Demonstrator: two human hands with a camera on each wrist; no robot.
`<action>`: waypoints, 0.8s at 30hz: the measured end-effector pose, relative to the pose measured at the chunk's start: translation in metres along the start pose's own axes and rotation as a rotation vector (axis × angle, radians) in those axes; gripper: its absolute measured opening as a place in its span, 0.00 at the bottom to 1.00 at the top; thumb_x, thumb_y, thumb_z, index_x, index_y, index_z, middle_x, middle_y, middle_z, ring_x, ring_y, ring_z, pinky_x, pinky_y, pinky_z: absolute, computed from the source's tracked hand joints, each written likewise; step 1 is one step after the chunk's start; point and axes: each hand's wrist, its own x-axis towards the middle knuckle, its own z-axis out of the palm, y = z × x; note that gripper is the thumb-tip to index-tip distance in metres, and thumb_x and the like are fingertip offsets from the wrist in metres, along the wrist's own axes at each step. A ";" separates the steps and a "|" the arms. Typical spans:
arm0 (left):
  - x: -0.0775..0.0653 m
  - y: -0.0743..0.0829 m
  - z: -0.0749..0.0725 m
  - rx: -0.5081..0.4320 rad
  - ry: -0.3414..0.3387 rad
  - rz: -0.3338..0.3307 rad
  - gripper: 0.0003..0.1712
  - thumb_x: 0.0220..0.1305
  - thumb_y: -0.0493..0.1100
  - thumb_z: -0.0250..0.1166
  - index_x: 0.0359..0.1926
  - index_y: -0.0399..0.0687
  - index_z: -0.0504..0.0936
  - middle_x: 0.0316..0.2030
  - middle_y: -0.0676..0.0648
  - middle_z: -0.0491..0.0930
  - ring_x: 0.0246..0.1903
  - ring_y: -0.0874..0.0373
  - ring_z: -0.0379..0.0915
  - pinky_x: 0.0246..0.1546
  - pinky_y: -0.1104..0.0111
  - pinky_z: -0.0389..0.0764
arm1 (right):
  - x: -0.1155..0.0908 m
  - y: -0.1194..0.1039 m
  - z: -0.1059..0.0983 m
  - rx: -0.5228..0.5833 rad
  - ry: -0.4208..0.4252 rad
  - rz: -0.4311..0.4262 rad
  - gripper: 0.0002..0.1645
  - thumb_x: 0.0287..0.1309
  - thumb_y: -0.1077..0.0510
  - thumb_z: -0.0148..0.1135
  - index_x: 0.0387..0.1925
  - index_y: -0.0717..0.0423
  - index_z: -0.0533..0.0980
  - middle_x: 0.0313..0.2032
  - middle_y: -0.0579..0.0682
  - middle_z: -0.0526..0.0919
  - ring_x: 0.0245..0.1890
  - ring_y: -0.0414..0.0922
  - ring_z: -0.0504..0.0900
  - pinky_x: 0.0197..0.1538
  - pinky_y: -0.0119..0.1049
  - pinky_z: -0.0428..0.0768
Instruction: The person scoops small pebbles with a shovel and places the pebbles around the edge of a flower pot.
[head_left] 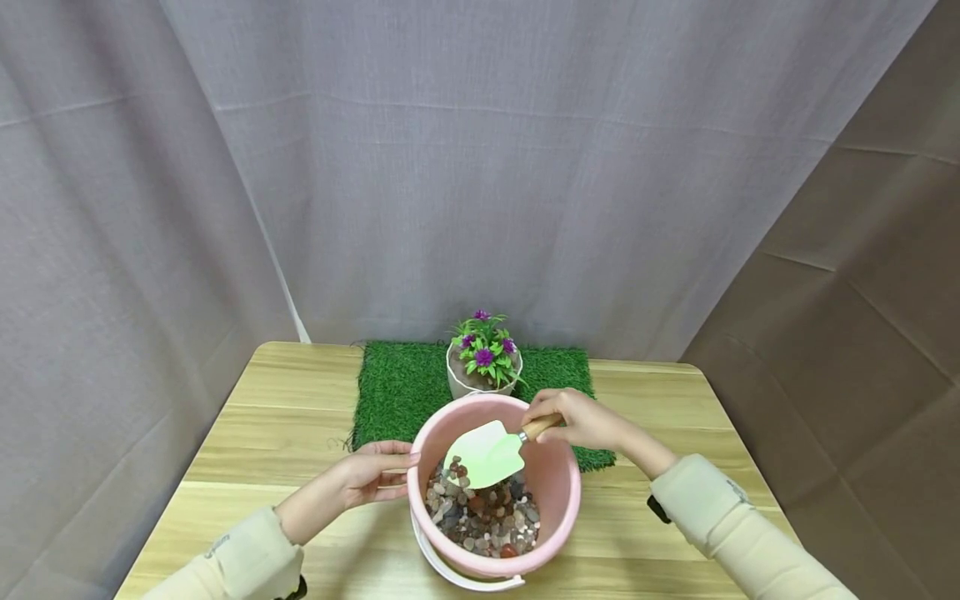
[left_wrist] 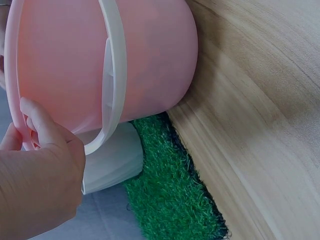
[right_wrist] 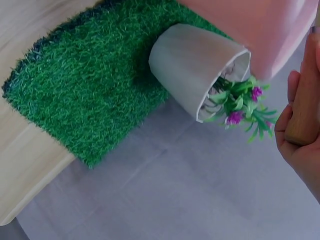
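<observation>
In the head view a pink bucket (head_left: pixel 558 500) with pebbles (head_left: pixel 480 521) in its bottom stands at the table's front. My right hand (head_left: pixel 576 417) grips the wooden handle of a pale green garden trowel (head_left: pixel 491 457), whose blade is tilted inside the bucket with a few brown pebbles at its tip. The right wrist view shows the fingers curled round that handle (right_wrist: pixel 306 100). At the bucket's left side my left hand (head_left: pixel 375 475) pinches the rim between thumb and fingers, as the left wrist view shows on the bucket wall (left_wrist: pixel 60 65). The white bail (left_wrist: pixel 117 65) hangs down.
Behind the bucket a white pot (head_left: pixel 468 387) holds a plant with purple flowers (head_left: pixel 484 357). It stands on a green artificial-turf mat (head_left: pixel 397 392). The wooden table (head_left: pixel 277 433) has grey curtains (head_left: pixel 480 208) behind and a brown cloth (head_left: pixel 847 333) at the right.
</observation>
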 end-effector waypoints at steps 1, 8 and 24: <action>0.000 0.000 0.000 -0.001 0.002 0.000 0.07 0.59 0.38 0.65 0.39 0.47 0.77 0.28 0.52 0.82 0.29 0.64 0.79 0.40 0.70 0.87 | 0.000 0.001 -0.002 0.001 0.003 0.003 0.16 0.47 0.65 0.68 0.42 0.59 0.82 0.39 0.50 0.82 0.39 0.43 0.80 0.47 0.33 0.84; 0.000 0.000 0.002 0.006 0.002 0.003 0.08 0.60 0.37 0.63 0.41 0.46 0.77 0.28 0.53 0.82 0.30 0.64 0.79 0.40 0.71 0.87 | -0.003 0.009 -0.012 0.037 0.044 0.026 0.17 0.47 0.66 0.68 0.43 0.62 0.81 0.40 0.54 0.81 0.37 0.42 0.79 0.43 0.30 0.85; 0.000 0.001 0.002 -0.005 -0.001 0.001 0.05 0.61 0.37 0.63 0.38 0.49 0.77 0.28 0.53 0.82 0.30 0.64 0.79 0.40 0.71 0.87 | -0.010 0.027 -0.030 0.066 0.099 0.113 0.16 0.51 0.68 0.65 0.44 0.67 0.79 0.41 0.60 0.80 0.38 0.48 0.80 0.44 0.31 0.86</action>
